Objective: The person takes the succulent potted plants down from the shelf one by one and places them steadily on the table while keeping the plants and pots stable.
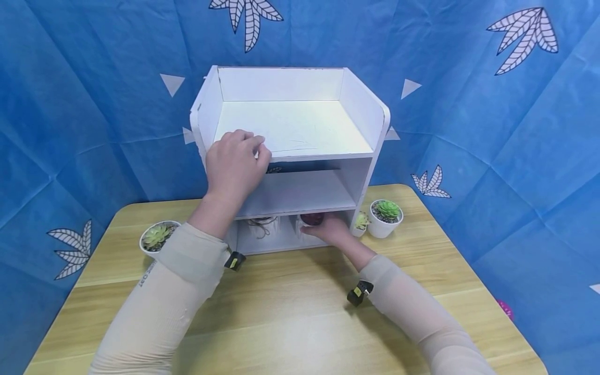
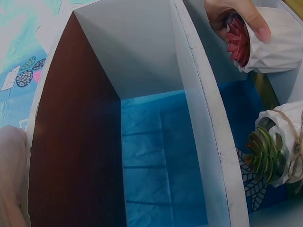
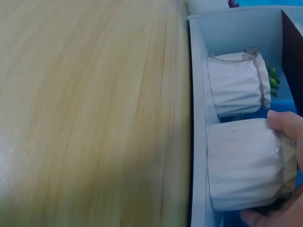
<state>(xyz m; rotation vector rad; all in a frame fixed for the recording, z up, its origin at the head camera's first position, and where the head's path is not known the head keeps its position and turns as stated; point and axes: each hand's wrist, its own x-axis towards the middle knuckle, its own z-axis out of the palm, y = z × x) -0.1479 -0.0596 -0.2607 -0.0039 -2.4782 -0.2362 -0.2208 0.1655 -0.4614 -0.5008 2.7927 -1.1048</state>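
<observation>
Head view: left hand (image 1: 236,164) rests on the white shelf's top board (image 1: 304,122), grip impossible to tell.
Below, the right hand (image 1: 330,229) clasps a red-succulent pot (image 3: 244,163) in the bottom compartment (image 1: 287,242), beside a twine-tied pot (image 3: 236,86); blue cloth (image 1: 319,31) hangs behind.

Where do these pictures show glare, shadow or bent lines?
Head view: glare whitens the pale wooden tabletop at bottom centre, shadow beside the beige right sleeve; left wrist view: the white wooden shelf has bowed edges; right wrist view: a glint on the held white ribbed pot.
</observation>
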